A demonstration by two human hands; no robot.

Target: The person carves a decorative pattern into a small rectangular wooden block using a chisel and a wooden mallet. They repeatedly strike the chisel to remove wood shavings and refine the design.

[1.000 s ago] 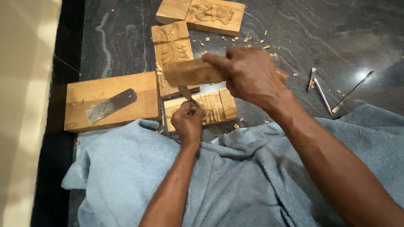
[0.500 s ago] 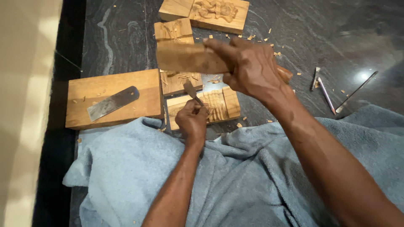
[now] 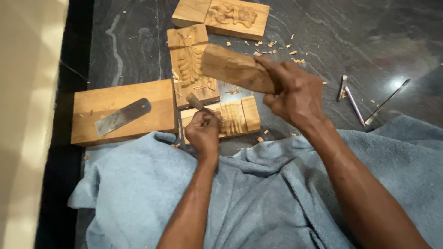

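My left hand (image 3: 203, 133) grips a chisel (image 3: 197, 102), its handle end sticking up and its tip set on a small carved wooden block (image 3: 240, 117) on the dark stone floor. My right hand (image 3: 293, 92) holds a thick wooden mallet block (image 3: 235, 68) raised above and to the right of the chisel. A second carved piece (image 3: 191, 69) with a leaf pattern lies just behind the small block.
A plain wooden block (image 3: 122, 110) with a flat metal blade (image 3: 122, 116) on it sits at left. A carved panel (image 3: 226, 16) lies at the top. Several metal tools (image 3: 353, 99) lie at right. Wood chips are scattered around. Blue cloth (image 3: 258, 193) covers my lap.
My right hand has lifted the mallet block up and away from the chisel head, where it was a second ago. My left hand stays on the chisel.
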